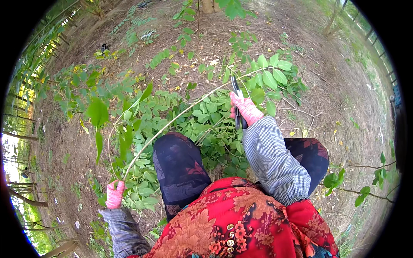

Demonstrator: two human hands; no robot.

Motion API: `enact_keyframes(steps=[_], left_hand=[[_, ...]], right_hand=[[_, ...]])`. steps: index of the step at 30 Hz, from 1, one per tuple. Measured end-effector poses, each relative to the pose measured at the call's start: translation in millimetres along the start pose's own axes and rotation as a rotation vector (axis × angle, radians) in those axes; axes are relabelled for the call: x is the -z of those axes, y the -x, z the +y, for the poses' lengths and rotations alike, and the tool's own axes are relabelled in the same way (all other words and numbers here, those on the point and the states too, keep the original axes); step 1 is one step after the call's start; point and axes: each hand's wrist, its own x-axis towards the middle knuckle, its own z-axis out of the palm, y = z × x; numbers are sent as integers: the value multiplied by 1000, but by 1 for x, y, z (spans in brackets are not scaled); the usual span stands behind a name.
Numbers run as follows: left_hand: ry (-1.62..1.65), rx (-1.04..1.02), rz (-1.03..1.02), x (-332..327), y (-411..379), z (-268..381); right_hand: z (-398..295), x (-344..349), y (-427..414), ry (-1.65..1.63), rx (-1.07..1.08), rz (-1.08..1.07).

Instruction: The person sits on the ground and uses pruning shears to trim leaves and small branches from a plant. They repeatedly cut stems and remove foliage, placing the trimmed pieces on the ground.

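My left hand, in a pink glove, grips the lower end of a long, thin leafy branch at the lower left. The branch arcs up and to the right, past the tool in my other hand, to a tip with oval green leaves. My right hand, gloved in pink too, is closed around a pair of pruning shears with dark handles. The blades point up and lie at the branch near its leafy end; whether they touch it cannot be told. Cut leafy branches lie heaped below, in front of and between my knees.
Dry ground with twigs and fallen leaves surrounds me. A tree trunk stands at the top. Low leafy shoots grow at the left, and a thin leafy branch reaches in from the right. Bare sticks lie right of the heap.
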Motion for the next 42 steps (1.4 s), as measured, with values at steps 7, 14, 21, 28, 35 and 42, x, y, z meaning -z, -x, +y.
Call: enact_keyframes(steps=[7,14,21,28,35,42], left_hand=[[-186,14,3,5,1,14],[-122,3,16,-4,-21,22],[-203,-242,-88,-48,-72,53],[-196,-127,-193,-116,-106,135],[-429,-269,-358,-170,-133,178],[-523,-374,-503,-198,-142,181]], right_hand=[[1,-3,5,130,32,21],[16,-7,1,160,6,-20],[7,-24,17,545,122,-251],[7,-59,40,1036,334,-212],[12,-59,42,970,276,-233],[30,-58,22,794,178,-201]])
